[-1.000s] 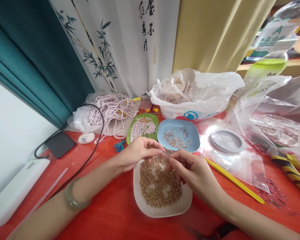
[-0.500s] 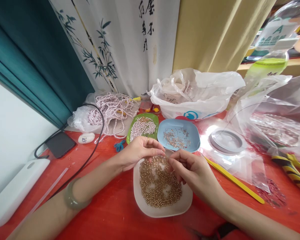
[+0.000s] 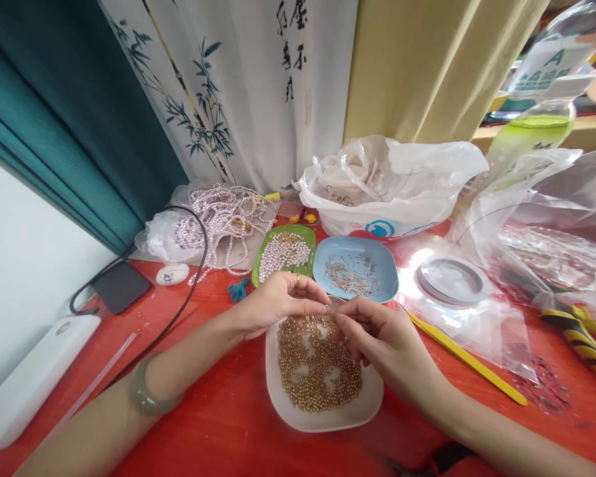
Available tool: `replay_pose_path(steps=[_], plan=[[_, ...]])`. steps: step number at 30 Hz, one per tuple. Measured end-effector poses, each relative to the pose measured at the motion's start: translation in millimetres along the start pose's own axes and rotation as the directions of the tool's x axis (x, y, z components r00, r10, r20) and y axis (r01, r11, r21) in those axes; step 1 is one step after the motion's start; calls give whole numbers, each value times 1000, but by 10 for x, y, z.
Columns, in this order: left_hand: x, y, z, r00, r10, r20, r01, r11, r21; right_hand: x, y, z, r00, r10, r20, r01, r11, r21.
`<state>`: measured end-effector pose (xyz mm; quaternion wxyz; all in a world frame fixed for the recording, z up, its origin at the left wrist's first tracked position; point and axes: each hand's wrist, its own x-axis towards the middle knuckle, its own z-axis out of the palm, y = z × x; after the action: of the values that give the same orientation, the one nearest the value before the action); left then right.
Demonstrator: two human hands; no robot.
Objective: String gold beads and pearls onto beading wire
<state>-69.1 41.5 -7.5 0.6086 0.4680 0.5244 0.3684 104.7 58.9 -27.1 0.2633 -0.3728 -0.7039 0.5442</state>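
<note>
My left hand (image 3: 278,301) and my right hand (image 3: 377,334) meet fingertip to fingertip over the far rim of a white dish (image 3: 328,417) filled with small gold beads (image 3: 318,364). Both hands are closed in a pinch, and something tiny is held between the fingertips that I cannot make out. A pale green bangle (image 3: 142,394) sits on my left wrist. Just beyond the hands stand a green dish of white pearls (image 3: 283,252) and a blue dish of thin metal pins (image 3: 355,268).
Strands of pearls on a clear bag (image 3: 218,215) lie at the back left, beside a black cable and phone (image 3: 122,286). White plastic bags (image 3: 387,182) crowd the back and right. A yellow stick (image 3: 469,361), a wire spool (image 3: 449,278) and yellow-black pliers (image 3: 581,338) lie on the red table.
Nothing has visibly changed apart from tiny finger shifts; both hands stay pinched together over the bead dish.
</note>
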Motion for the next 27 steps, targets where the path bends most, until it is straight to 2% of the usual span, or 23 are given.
replay_pose_path(steps=[3,6,8,10,13,15,19,24,27], plan=[[-13,68,-40,1000,20,-12,-18,995,93,-8,20,-3,1000,-1,11,1,1000,-9],[-5,123,-175,991,105,-85,-76,954,291,-15,44,-2,1000,-8,23,8,1000,5],[15,132,-321,967,200,-155,-103,870,482,-16,58,-2,999,-23,27,23,1000,17],[39,120,-491,937,274,-215,-74,759,647,-13,69,-3,999,-37,25,37,999,15],[74,82,-715,926,269,-267,50,613,789,-6,82,-7,998,-56,12,57,998,-3],[99,49,-796,930,261,-260,73,561,824,-2,87,-9,998,-69,14,69,998,-8],[154,-27,-755,934,277,-224,48,526,849,3,88,-10,997,-66,26,66,998,-7],[187,-98,-560,889,410,-205,1,446,895,0,65,-11,999,-44,27,44,999,-20],[183,-114,-520,879,431,-202,-10,441,897,-7,42,-9,999,-37,32,37,999,-20]])
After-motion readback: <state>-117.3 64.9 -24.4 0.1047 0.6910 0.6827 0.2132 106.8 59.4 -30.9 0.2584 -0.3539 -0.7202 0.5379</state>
